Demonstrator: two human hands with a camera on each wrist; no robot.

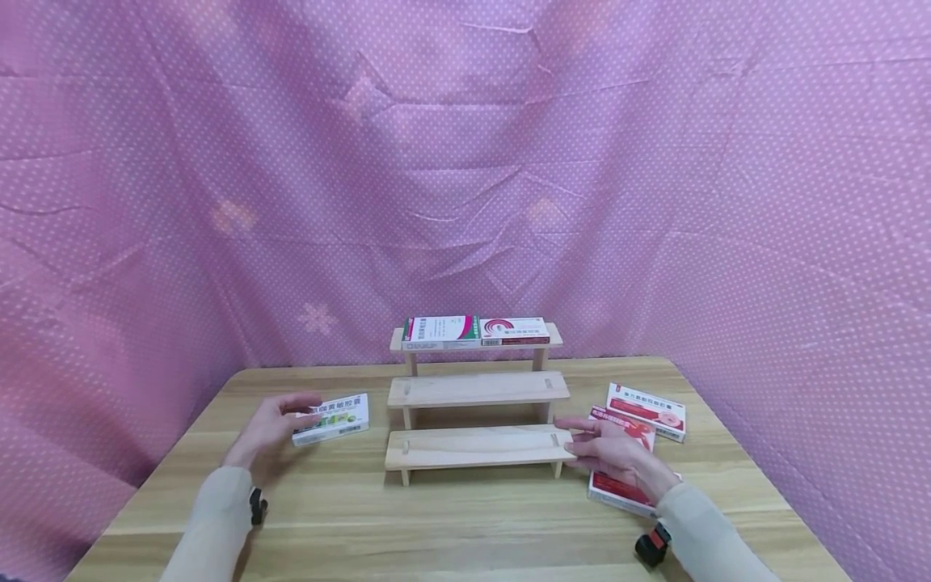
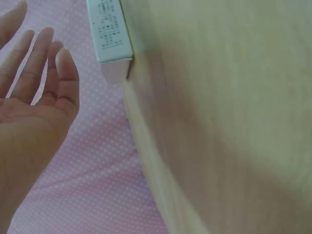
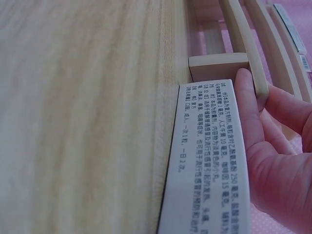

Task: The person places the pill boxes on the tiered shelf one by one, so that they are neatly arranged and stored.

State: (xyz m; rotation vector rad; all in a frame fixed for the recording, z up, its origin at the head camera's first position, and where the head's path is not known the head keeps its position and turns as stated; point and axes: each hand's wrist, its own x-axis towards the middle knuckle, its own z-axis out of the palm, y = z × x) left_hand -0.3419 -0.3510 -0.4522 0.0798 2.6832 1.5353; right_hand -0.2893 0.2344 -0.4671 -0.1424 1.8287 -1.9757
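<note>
Wooden stand point(image 1: 476, 390) has its bottom right end in the right grip point(image 1: 618, 455).

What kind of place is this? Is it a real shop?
Probably not a shop; it looks like a small tabletop set-up. There's a wooden table, a pink dotted cloth hung behind, and a three-step wooden stand with medicine boxes on top.

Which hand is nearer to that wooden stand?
The right hand: it holds the lowest shelf of the wooden stand at its right end. The left hand is apart from the stand, off to its left, by a white box.
</note>
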